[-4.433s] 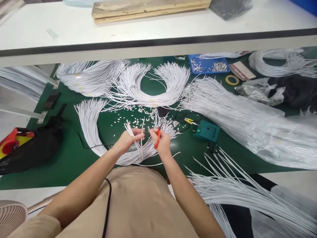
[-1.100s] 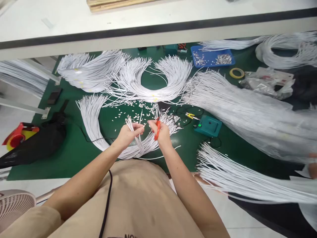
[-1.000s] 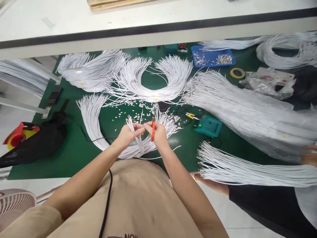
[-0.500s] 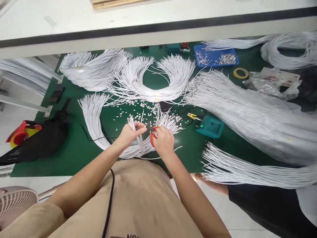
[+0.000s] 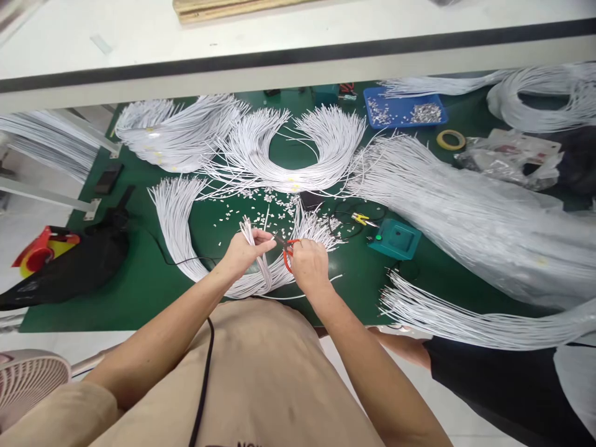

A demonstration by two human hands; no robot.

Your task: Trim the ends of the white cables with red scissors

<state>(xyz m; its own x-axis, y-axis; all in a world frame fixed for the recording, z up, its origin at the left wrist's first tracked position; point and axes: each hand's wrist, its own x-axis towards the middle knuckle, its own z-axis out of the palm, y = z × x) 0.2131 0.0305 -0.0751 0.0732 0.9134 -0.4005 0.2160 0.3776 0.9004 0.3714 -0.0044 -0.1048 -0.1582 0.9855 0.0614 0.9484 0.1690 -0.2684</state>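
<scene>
My left hand (image 5: 243, 251) is closed around several white wires (image 5: 248, 231), their ends sticking up past the fingers. Its thumb and index finger pinch at something too small to make out, right by the tool tip. In my right hand (image 5: 311, 264) is a pair of red-handled pliers (image 5: 288, 251), with dark jaws pointing left and touching or nearly touching the left fingertips. Below both hands curves a white wire bundle (image 5: 179, 236), lying in a U on the green table (image 5: 130, 292). Small white pieces (image 5: 274, 214) are scattered just beyond the hands.
More wire bundles (image 5: 298, 177) lie behind and a plastic-wrapped one (image 5: 465, 205) to the right. A blue tray (image 5: 405, 118) holds small parts. A teal device (image 5: 395, 239), a tape roll (image 5: 451, 139) and a red tape dispenser (image 5: 44, 248) sit around. Another person's arm (image 5: 403, 349) shows at right.
The pliers have shifted slightly, their handles looking a little further apart. The left hand keeps its hold on the wires. At right, the other person's arm and wire bundle have moved slightly.
</scene>
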